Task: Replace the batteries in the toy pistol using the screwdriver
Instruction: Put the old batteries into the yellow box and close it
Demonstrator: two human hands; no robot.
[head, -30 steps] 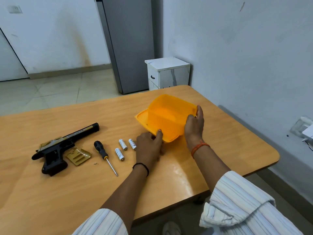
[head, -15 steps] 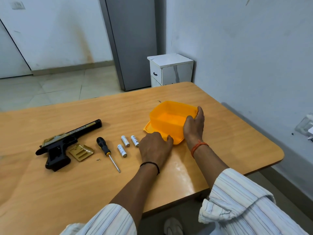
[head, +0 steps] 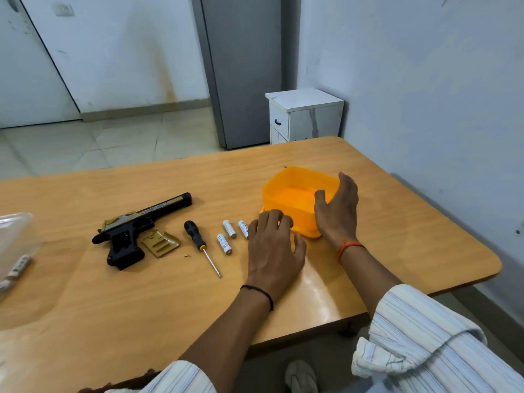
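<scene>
Seeing my left hand (head: 273, 251) open just beside the batteries (head: 229, 235), my right hand (head: 337, 211) open against the orange box (head: 289, 194), toy pistol (head: 133, 231) and screwdriver (head: 200, 243) apart, ungripped.

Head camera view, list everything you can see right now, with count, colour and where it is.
toy pistol: one, black and gold, table left
cover plate: one, gold, beside the pistol grip
screwdriver: one, black handle, right of the plate
batteries: three, white, right of the screwdriver
container: one, orange, table right
clear box: one, left edge
cabinet: one, white, behind the table
table: one, wooden
left hand: open, by the batteries
right hand: open, against the container
</scene>
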